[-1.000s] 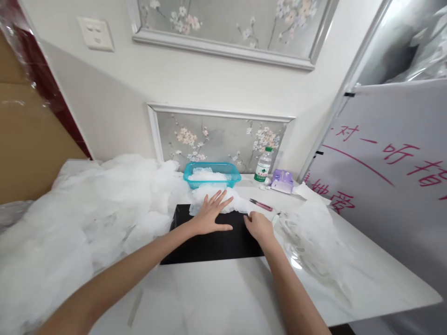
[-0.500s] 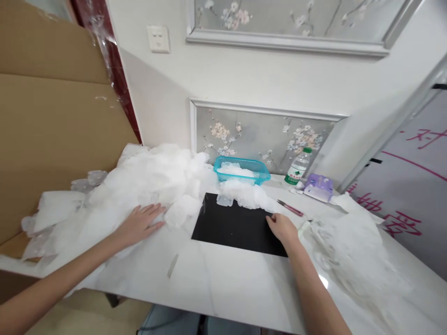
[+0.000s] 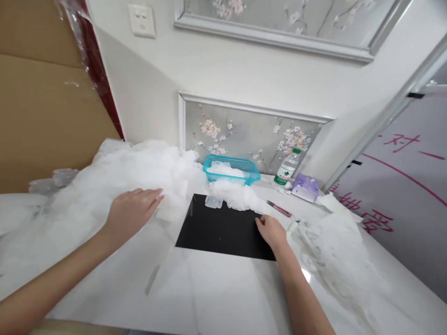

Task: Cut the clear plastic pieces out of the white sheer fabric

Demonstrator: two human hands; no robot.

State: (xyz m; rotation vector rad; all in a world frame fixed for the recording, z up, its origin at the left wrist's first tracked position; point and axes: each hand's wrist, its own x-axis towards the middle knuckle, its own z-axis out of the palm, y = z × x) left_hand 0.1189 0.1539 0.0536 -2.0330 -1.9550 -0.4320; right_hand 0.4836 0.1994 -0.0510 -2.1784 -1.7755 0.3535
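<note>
My left hand lies flat with its fingertips on a large heap of white plastic film, left of a black mat. My right hand rests on the mat's right part, fingers together, with nothing visible in it. A fluffy white wad and a small clear piece sit along the mat's far edge. Just beyond them stands a teal plastic basket holding white material. A red-handled pen lies close beyond my right hand.
A white marble table carries everything, with a thin strip near its front. A water bottle, a purple packet and another white film heap stand right. Cardboard stands left; a whiteboard with red writing stands right.
My left hand has left the black mat for the film heap on the left. The view has swung left, and my right hand has stayed at the mat's right side.
</note>
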